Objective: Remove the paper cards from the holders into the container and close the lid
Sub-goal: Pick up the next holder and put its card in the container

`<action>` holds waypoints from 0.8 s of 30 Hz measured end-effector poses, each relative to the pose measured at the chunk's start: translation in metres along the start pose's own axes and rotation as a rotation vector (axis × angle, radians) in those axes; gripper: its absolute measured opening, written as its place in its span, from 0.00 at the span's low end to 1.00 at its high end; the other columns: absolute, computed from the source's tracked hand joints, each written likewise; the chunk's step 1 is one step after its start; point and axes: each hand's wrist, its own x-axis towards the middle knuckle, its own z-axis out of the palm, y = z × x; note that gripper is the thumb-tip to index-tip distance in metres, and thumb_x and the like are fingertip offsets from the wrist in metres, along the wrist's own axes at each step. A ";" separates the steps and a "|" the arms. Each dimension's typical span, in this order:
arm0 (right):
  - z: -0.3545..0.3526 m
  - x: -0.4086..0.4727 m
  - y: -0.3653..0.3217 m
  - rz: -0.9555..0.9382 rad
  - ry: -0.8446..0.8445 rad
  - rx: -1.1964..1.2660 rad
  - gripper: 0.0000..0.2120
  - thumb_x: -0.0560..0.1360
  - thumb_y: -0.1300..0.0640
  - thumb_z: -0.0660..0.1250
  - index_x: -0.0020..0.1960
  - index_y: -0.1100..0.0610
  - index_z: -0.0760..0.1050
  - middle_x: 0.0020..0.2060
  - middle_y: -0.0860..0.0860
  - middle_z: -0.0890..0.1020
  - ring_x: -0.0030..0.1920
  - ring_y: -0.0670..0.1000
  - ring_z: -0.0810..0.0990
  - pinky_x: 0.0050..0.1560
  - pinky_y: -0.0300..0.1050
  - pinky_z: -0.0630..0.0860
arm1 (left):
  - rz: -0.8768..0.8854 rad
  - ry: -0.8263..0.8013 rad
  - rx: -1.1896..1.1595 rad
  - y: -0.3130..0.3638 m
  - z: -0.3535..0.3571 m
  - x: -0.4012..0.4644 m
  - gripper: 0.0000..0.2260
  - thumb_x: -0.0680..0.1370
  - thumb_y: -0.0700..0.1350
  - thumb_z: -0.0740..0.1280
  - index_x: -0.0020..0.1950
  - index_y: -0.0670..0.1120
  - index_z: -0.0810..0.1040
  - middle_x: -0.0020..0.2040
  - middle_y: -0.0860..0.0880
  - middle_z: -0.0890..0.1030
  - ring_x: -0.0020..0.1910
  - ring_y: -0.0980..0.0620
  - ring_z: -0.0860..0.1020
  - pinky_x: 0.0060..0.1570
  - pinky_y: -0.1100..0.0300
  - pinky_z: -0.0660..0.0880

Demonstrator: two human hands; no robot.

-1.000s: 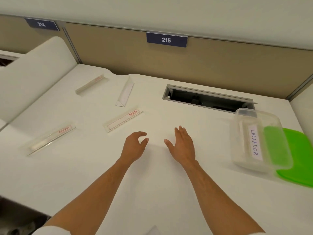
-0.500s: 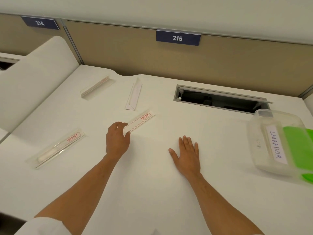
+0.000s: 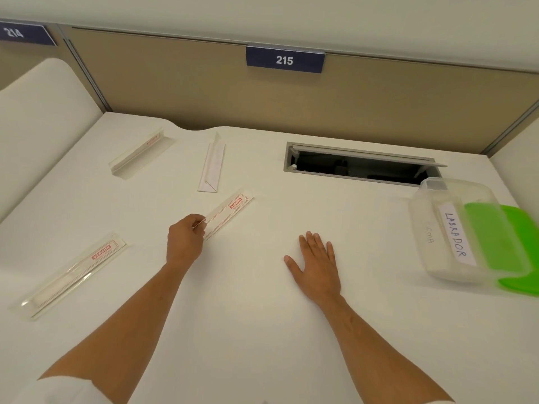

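Observation:
Several clear card holders lie on the white desk. My left hand (image 3: 185, 242) pinches the near end of the middle holder (image 3: 229, 212), which carries a white card with a red frame. A second holder with a card (image 3: 74, 276) lies at the near left. A third holder (image 3: 139, 155) lies at the far left, and a folded white one (image 3: 212, 166) lies behind the middle one. My right hand (image 3: 316, 262) rests flat on the desk, fingers spread, holding nothing. The clear container (image 3: 455, 234), labelled LABRADOR, stands at the right on its green lid (image 3: 522, 252).
A cable slot (image 3: 361, 166) with its flap up opens in the desk behind my right hand. A beige partition with the sign 215 (image 3: 284, 59) closes the back. A white side panel (image 3: 38, 112) rises on the left.
My left hand reached forward and left to the middle holder and closed its fingers on the near end. My right hand went down flat on the desk.

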 end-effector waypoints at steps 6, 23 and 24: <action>-0.002 0.002 0.001 0.003 -0.030 0.030 0.37 0.78 0.32 0.44 0.79 0.54 0.52 0.79 0.49 0.52 0.78 0.46 0.45 0.76 0.48 0.35 | -0.033 0.002 -0.199 0.013 -0.005 -0.004 0.06 0.80 0.39 0.65 0.49 0.45 0.81 0.42 0.45 0.83 0.38 0.50 0.81 0.39 0.55 0.79; -0.074 0.005 0.027 -0.086 0.187 0.257 0.36 0.78 0.44 0.64 0.79 0.51 0.51 0.79 0.47 0.54 0.77 0.45 0.53 0.71 0.38 0.51 | -0.047 -0.398 -0.546 0.084 0.011 -0.038 0.04 0.79 0.37 0.68 0.48 0.39 0.82 0.41 0.41 0.83 0.35 0.52 0.83 0.35 0.62 0.80; -0.079 0.006 0.030 -0.110 0.190 0.234 0.37 0.77 0.43 0.65 0.79 0.50 0.51 0.79 0.46 0.54 0.77 0.45 0.52 0.71 0.38 0.50 | -0.054 -0.435 -0.553 0.089 0.013 -0.040 0.04 0.79 0.37 0.68 0.48 0.39 0.82 0.41 0.41 0.83 0.35 0.51 0.83 0.36 0.62 0.80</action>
